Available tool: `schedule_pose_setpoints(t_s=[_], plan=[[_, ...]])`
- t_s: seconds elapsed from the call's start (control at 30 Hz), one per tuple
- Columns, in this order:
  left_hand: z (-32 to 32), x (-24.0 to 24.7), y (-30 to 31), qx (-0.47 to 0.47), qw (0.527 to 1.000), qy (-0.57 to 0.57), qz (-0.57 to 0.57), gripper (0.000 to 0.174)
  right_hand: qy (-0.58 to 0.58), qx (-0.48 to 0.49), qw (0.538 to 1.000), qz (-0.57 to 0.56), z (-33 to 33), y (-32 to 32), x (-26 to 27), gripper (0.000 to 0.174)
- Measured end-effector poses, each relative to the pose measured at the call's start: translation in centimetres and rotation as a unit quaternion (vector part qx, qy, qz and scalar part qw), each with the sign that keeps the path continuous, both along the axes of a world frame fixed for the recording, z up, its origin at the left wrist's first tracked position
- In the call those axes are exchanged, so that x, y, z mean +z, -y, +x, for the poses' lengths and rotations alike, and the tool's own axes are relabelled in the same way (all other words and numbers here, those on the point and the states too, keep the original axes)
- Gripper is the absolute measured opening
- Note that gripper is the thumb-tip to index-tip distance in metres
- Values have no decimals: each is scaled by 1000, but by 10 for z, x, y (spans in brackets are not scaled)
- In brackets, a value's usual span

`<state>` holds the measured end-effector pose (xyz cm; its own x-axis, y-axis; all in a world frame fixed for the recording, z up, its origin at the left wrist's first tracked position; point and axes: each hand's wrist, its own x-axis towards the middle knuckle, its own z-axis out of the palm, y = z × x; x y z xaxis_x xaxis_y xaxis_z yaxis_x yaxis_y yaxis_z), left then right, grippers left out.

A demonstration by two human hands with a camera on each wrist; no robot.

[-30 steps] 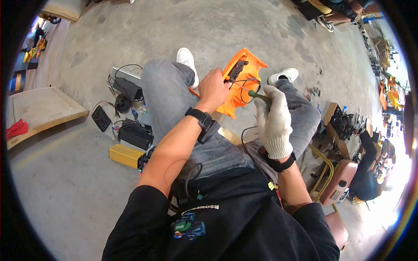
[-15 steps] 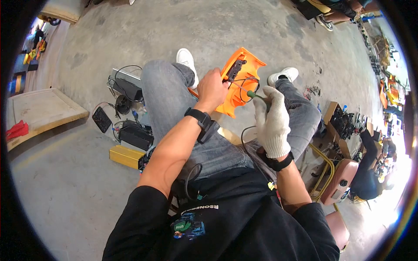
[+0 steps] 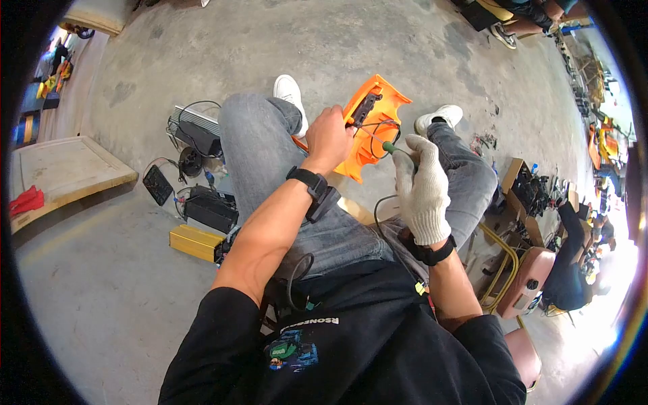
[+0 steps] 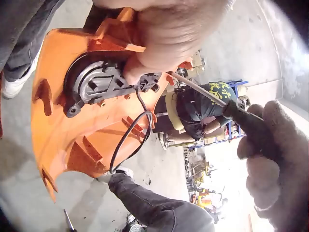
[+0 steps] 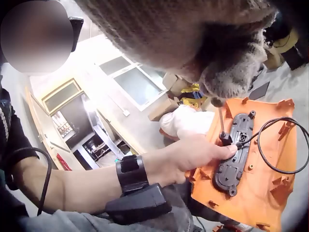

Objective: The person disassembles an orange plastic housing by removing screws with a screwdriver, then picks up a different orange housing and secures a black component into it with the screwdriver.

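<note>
Bare, my left hand (image 3: pixel 329 138) gripped the ribbed orange plastic housing (image 3: pixel 381 101) above my knees while my knit-gloved right hand (image 3: pixel 422 192) clenched a screwdriver (image 3: pixel 390 146) beside a looping black wire (image 4: pixel 130 140), boxy electronics (image 3: pixel 210 208) to my left on concrete (image 3: pixel 337 40).

black tee | grey jeans | white knit glove on right hand (image 3: pixel 423 189)

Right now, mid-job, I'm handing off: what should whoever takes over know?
Left hand: bare, grips the orange plastic cover over the lap, one fingertip on the long black plastic module seated in it.
Right hand: gloved, grips the green-handled screwdriver, tip on the module's upper end.
Done: cover steadied, tool placed.
Left: the module is still on the cover. The fastener under the tip probably needs working, but its state is hidden.
</note>
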<state>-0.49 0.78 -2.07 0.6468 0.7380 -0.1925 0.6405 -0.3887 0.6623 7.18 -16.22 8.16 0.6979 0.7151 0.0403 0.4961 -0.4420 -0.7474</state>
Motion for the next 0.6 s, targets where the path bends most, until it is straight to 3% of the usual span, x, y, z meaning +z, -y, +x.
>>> schedule_pose_setpoints(t_s=[0.1,0.17,0.3,0.4,0.47,0.6], plan=[[3,-1,2,3,1000,14,9,30,-54,-40,995,-67,1,1,4,41],[1,-2,1,12,1000,19,16,30,-4,-2,1000,11,-1,4,-3,40],[0,-1,0,19,1000,10,6,31,63,27,997,37,1,4,-10,41],[0,0,0,14,1000,15,1,31,-9,17,999,44,2,5,-10,44],[-1,2,-2,12,1000,14,1,32,-87,-56,994,-44,3,0,1,45],[-1,3,-1,1,1000,-5,-21,31,-58,-59,995,-59,4,-1,-2,43]])
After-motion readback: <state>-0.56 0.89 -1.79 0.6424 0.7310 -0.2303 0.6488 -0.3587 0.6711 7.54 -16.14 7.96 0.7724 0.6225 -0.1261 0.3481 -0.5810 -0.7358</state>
